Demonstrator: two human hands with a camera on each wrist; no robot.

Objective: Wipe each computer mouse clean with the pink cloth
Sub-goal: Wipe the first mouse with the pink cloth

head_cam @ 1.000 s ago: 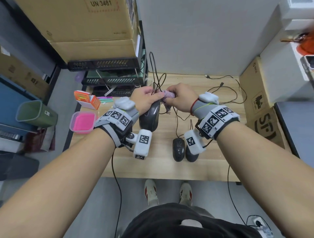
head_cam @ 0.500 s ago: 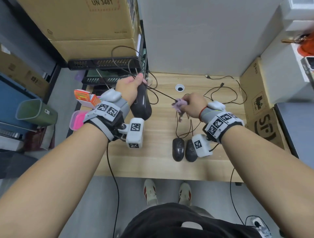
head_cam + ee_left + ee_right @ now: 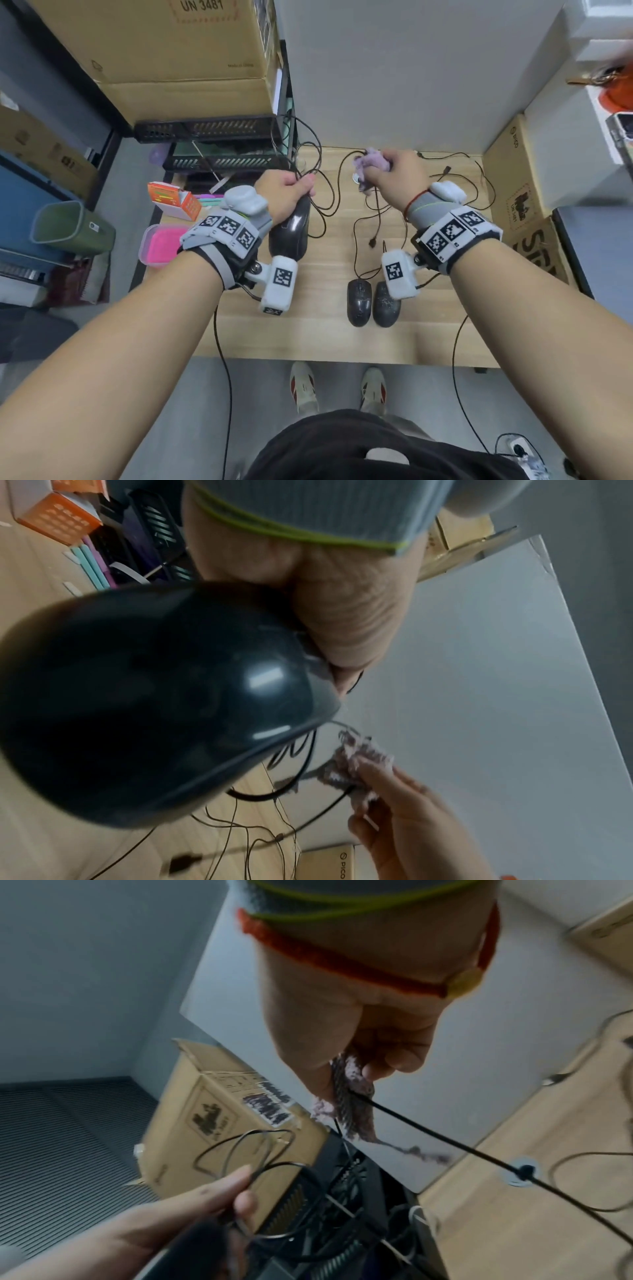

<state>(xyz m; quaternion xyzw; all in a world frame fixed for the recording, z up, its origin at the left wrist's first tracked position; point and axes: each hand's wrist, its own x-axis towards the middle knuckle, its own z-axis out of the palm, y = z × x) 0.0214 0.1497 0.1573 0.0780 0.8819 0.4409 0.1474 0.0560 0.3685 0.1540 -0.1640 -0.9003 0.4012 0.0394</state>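
Observation:
My left hand (image 3: 286, 193) grips a glossy black mouse (image 3: 290, 230) (image 3: 147, 704) by its front end, lifted over the left part of the wooden desk (image 3: 325, 339), with loops of its cable (image 3: 323, 192) gathered at the fingers. My right hand (image 3: 390, 178) is raised near the back wall and pinches the pale pink cloth (image 3: 371, 162) (image 3: 352, 1093) around that cable (image 3: 428, 1131). Two more dark mice (image 3: 359, 302) (image 3: 386, 305) lie side by side on the desk near the front, below my right wrist.
A pink-lidded tub (image 3: 159, 245) and an orange box (image 3: 173, 200) sit at the desk's left edge. Black slotted trays (image 3: 212, 161) and cardboard boxes (image 3: 171, 51) stand at the back left. More cardboard boxes (image 3: 520, 205) stand on the right. Loose cables (image 3: 455, 192) lie across the back.
My right hand has drawn the cloth along the cable, away from the mouse and up towards the back wall. My left hand has lowered slightly with the mouse.

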